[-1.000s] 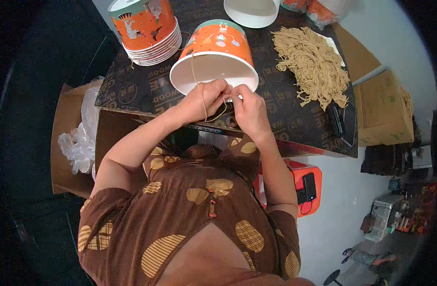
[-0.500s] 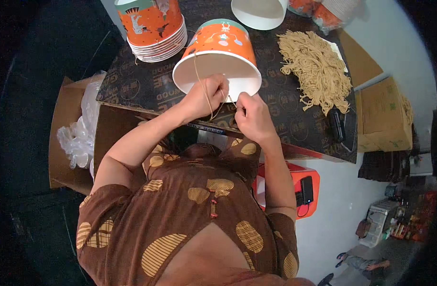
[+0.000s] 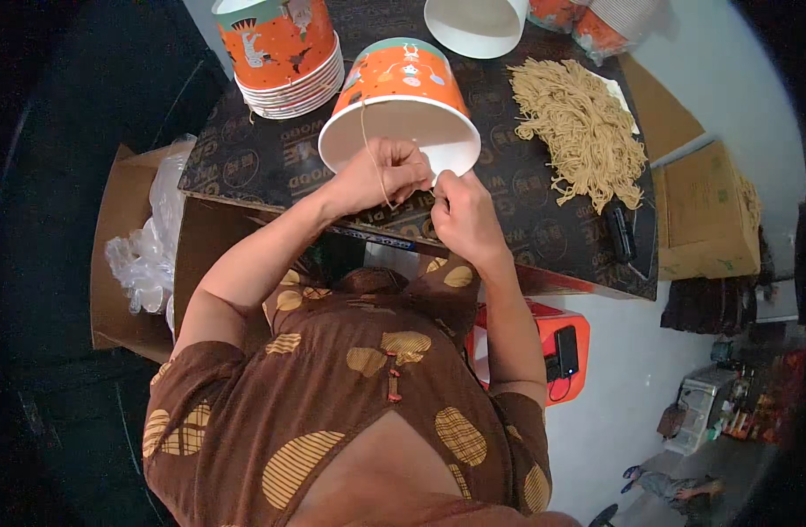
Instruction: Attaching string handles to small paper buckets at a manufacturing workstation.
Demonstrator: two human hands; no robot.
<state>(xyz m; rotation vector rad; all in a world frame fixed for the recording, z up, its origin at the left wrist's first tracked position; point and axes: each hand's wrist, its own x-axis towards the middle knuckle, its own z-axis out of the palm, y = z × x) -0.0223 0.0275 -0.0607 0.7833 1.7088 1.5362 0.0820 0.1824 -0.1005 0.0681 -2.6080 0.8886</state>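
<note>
At the table's near edge point(image 3: 271, 206), both hands' fingers point(image 3: 418, 169) pinch string point(image 3: 374, 149) beside the bucket point(image 3: 401, 105).

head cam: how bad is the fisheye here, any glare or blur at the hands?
Head view: strong fisheye, a black vignette rings the frame and the table edges bow. No glare; light is even and soft. Left hand and right hand at the orange paper bucket look sharp; the thin string stays legible.

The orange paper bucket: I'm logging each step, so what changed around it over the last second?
Little changed. Both hands, left hand and right hand, stay at the rim of the orange paper bucket, still working the thin string; the fingers shifted only slightly. The bucket stack and string pile stayed put.
</note>
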